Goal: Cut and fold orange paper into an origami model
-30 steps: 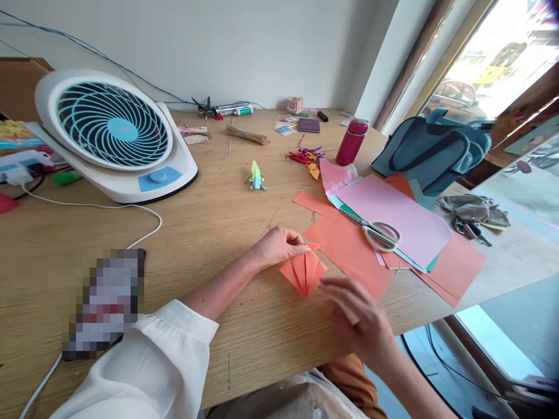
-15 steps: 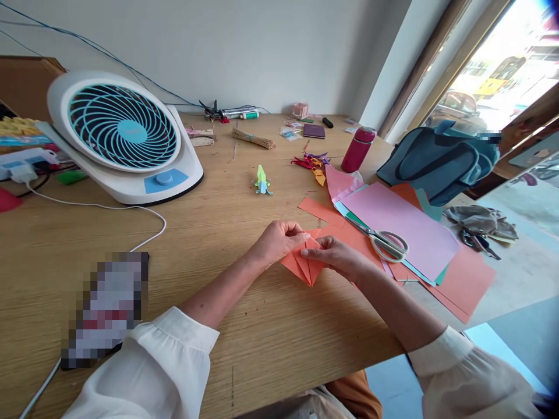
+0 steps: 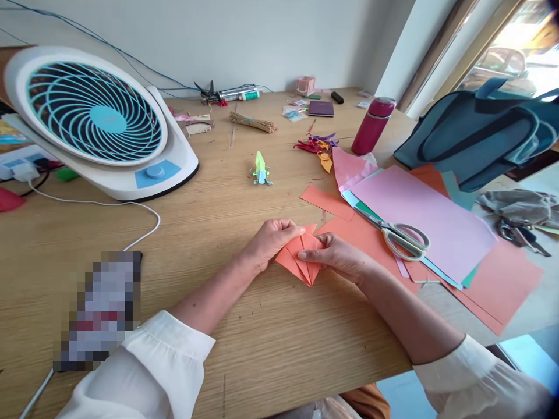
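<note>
A folded piece of orange paper (image 3: 293, 259) is held between both hands above the near part of the wooden table (image 3: 262, 355). My left hand (image 3: 274, 240) pinches its upper left edge, thumb on top. On the right side, my right hand (image 3: 335, 254) grips it with the thumb pressed flat across the front. Creases run down to a point at the bottom of the paper. The fingers behind it are hidden. Beyond the hands stands a small green and blue paper figure (image 3: 261, 170).
Scissors (image 3: 404, 238) lie on a pile of coloured paper sheets (image 3: 430, 212) to the right. Behind are a red bottle (image 3: 374, 126) and a teal bag (image 3: 480, 137). A white fan (image 3: 177, 166) stands at left, near a pixelated object (image 3: 102, 305) and a white cable (image 3: 151, 230).
The camera view has shifted and come a little closer. My left hand has moved slightly along the orange paper's upper edge, showing more of its front. Both hands still hold it.
</note>
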